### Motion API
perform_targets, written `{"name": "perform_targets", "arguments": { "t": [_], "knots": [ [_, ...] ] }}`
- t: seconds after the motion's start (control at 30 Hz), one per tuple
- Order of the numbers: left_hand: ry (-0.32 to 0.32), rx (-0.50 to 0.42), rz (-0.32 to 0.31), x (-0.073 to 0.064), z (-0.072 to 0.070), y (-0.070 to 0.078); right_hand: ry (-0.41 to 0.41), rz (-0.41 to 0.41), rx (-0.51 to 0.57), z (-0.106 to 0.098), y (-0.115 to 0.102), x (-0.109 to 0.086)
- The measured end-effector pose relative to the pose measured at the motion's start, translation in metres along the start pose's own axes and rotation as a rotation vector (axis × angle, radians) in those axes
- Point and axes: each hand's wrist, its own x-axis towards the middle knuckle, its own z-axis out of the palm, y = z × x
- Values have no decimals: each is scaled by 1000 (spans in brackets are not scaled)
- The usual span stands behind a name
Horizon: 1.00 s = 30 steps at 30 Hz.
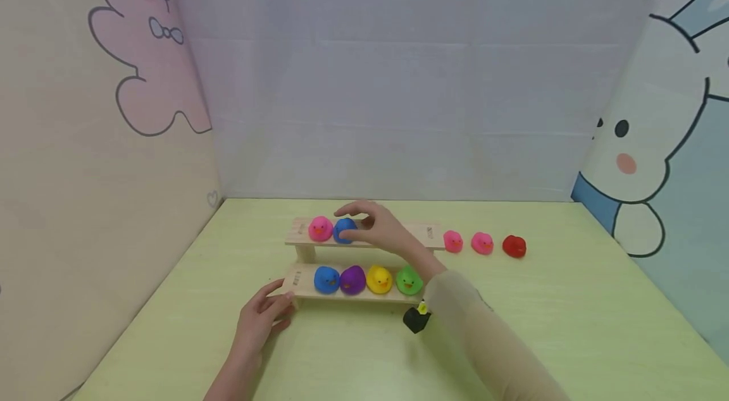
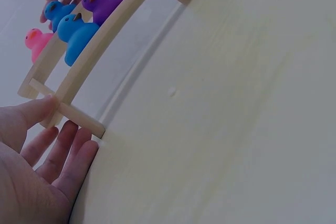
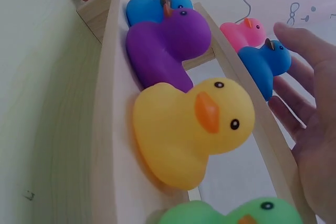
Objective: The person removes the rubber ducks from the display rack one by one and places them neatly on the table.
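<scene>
A two-tier wooden rack [image 1: 304, 271] stands on the table, holding small rubber ducks. A pink duck [image 1: 320, 229] and a blue duck [image 1: 344, 231] sit on its upper shelf. Around that blue duck, my right hand [image 1: 373, 224] has its thumb and fingers spread, seemingly without a grip. The lower shelf carries a second blue duck [image 1: 326, 279], a purple duck [image 1: 352, 280], a yellow duck [image 3: 191, 132] and a green duck [image 1: 409, 280]. At the rack's left end, my left hand [image 2: 44, 166] grips the lower shelf, thumb above and fingers underneath.
Right of the rack, two pink ducks [image 1: 482, 243] and a red duck [image 1: 514, 246] lie in a row on the table [image 1: 569, 325]. A black duck [image 1: 416, 319] is in front, beside the right sleeve [image 1: 478, 325]. Cartoon-printed cloth walls enclose the table.
</scene>
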Motion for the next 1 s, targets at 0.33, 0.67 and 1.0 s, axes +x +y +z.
{"name": "perform_targets", "arguments": {
  "t": [0.33,0.67,1.0],
  "knots": [
    [2,9,5,0,-1,0,-1,48,-88,5,-3,0],
    [9,6,-9,1,0,0,3,45,-79,3,-2,0],
    [14,1,-12,2,1,-1,48,60,-75,1,-1,-1]
  ]
}}
